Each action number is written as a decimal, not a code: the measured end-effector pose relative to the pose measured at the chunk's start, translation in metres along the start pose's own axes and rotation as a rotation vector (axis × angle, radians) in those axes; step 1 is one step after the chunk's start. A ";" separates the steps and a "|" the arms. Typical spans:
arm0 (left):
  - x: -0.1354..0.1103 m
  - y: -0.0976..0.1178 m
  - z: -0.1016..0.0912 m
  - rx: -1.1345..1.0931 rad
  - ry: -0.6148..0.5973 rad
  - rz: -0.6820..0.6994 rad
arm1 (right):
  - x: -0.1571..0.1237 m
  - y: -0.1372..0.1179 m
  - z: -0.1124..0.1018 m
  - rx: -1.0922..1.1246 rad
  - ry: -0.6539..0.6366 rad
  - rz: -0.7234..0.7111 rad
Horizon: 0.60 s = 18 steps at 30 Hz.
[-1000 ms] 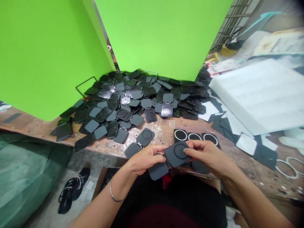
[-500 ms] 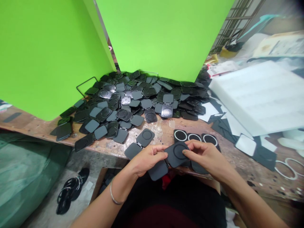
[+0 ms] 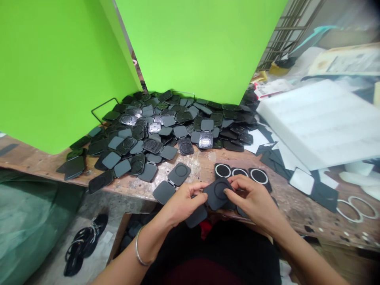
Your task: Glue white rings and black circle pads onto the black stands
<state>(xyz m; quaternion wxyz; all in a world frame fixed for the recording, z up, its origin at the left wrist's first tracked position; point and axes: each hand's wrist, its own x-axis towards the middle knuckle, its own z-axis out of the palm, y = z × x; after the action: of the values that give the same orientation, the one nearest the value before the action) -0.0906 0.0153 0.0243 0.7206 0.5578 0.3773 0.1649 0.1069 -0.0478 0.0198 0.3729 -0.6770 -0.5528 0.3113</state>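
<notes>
My left hand (image 3: 181, 202) and my right hand (image 3: 252, 200) together grip a dark grey hinged two-flap part (image 3: 214, 194) just above the near edge of the wooden bench (image 3: 204, 160). Its upper flap bears a round ring mark and my right thumb presses on it. The lower flap (image 3: 196, 216) hangs below my left fingers. A matching hinged part (image 3: 172, 181) lies open on the bench just left of my left hand. Three black pads with white rings (image 3: 240, 173) lie right behind my hands.
A large heap of grey and black hinged parts (image 3: 166, 128) covers the back of the bench before green screens (image 3: 190, 43). A white foam tray (image 3: 320, 118) sits at the right, loose white rings (image 3: 358, 208) beyond it. Black sandals (image 3: 81, 245) lie on the floor at left.
Both hands have drawn the part slightly closer together and tilted it; the right thumb now presses nearer its ring. The view has shifted a little to the right.
</notes>
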 end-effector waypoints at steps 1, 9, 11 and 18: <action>0.000 0.001 0.000 -0.003 0.001 0.002 | 0.000 0.000 0.000 -0.023 0.001 -0.011; 0.000 -0.007 0.004 -0.014 -0.034 0.054 | 0.003 0.000 -0.006 -0.575 0.016 -0.088; 0.000 -0.010 0.004 -0.055 -0.033 0.052 | 0.005 -0.001 -0.010 -0.638 0.008 0.010; -0.002 -0.007 0.007 -0.178 -0.096 -0.053 | 0.004 0.003 0.003 0.037 -0.032 0.030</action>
<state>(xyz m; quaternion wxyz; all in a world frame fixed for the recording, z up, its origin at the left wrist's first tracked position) -0.0880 0.0066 0.0189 0.7888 0.4887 0.3406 0.1517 0.1066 -0.0442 0.0154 0.3720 -0.6731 -0.5427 0.3377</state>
